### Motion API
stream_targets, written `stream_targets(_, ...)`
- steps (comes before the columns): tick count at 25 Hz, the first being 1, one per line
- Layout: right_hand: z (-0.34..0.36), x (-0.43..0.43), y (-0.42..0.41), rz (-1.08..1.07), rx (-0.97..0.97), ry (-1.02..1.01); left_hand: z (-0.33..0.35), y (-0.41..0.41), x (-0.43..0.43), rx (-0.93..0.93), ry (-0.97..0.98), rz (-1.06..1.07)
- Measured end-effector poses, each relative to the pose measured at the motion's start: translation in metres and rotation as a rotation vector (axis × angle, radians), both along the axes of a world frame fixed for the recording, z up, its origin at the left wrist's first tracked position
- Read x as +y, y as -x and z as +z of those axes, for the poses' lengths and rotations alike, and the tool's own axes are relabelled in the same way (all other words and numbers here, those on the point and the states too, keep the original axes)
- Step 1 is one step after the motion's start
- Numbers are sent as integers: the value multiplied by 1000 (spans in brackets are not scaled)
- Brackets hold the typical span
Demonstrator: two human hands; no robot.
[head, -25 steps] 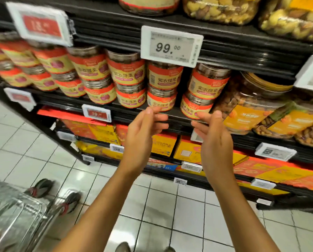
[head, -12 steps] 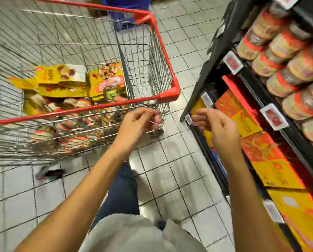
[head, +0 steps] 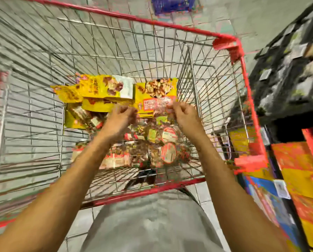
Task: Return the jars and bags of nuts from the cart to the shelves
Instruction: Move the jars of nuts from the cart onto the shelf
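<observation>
A shopper seen from their own head camera wears a loose, plain light-grey top (head: 152, 226), its fabric softly creased across the torso. The left forearm (head: 75, 179) and right forearm (head: 223, 171) are uncovered as far as they show, and the left hand (head: 120, 118) and right hand (head: 185, 116) are bare. Motion blur smears finer detail.

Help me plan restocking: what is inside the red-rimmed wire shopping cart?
Yellow bags of nuts lie at the far end, clear red-labelled jars piled nearer. Anything beneath that pile or under the left hand and right hand is covered.
</observation>
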State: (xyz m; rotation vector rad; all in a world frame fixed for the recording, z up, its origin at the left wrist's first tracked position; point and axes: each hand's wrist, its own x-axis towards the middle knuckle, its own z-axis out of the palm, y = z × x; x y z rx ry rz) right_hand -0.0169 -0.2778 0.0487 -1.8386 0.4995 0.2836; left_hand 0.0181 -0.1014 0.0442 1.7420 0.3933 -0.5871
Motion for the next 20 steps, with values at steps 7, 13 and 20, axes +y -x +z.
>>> stream_targets(7, -53, -21, -7, -121, 248, 150, -105, 45, -73, 117, -364, -873)
stream_targets(13, -68, -27, -6, -96, 253, 82, -125, 65, -115, -28, -747, -1082)
stream_targets(20, -62, -24, -9, 64, 257, 89, -114, 8, -62, 292, -209, -725)
